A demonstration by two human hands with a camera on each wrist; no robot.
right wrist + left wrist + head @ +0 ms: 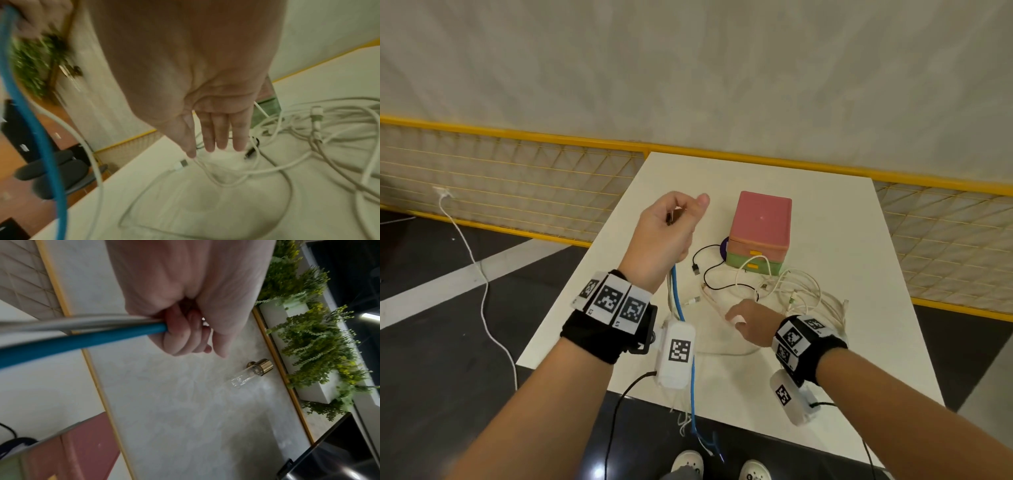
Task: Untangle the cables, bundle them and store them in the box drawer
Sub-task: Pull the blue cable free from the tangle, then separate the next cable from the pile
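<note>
My left hand [671, 226] is raised above the table's left side, its fingers [180, 337] curled round a blue cable [677, 294] [82, 339] and a grey-white cable [82, 321]; both hang down past the table's near edge. My right hand [748, 317] [213, 134] hovers low over a tangle of white cables [801, 294] [308, 138], fingers straight, tips at a white cable loop [222, 177]. A black USB cable [705, 270] lies by the box [760, 229], pink on top with a green drawer [753, 265] and yellow handles.
The white table [825, 359] ends near my feet and at the left beside my left arm. A yellow-framed mesh fence [517, 178] runs behind it. Another white cable [482, 284] trails over the dark floor at left. A purple disc [723, 248] lies beside the box.
</note>
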